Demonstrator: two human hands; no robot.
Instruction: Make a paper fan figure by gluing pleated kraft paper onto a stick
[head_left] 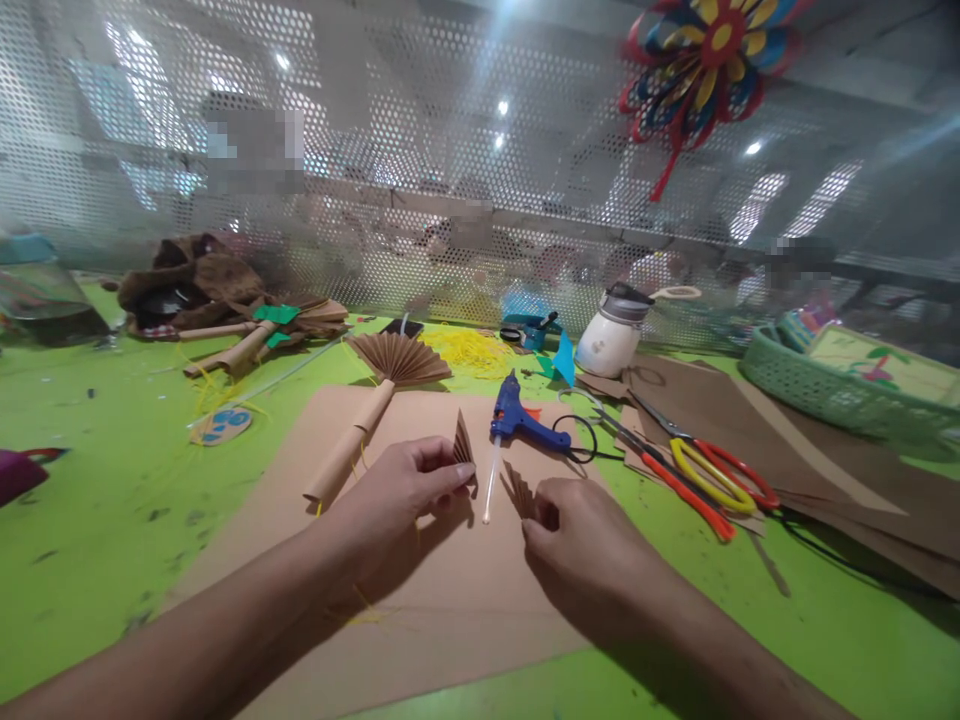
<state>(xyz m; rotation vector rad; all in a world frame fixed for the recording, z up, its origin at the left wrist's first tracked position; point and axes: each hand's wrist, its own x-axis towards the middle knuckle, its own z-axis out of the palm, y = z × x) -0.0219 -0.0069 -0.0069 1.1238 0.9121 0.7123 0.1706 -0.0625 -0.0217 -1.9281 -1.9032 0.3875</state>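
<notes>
Toward the far right corner of the table [90, 570], a green basket [832, 397] holds a yellow card [870, 360] with a pink and green picture. By the far edge stands a white jar [607, 338]; I cannot tell what is in it. Near the far left corner, a clear tub [45, 292] has something dark at the bottom.

The left hand [427, 480] reaches in from the near side, thumb and finger pinched on a small folded paper [463, 445], which sticks up past the fingertips. The right hand [581, 520] is curled, its back up, thumb and finger closed on a second folded paper [518, 490], which pokes out toward the left hand. Both papers are over a brown sheet [450, 590]. Just past the hands lies a blue glue gun [516, 412], its clear stick [492, 480] pointing to the near side, between the two papers.
</notes>
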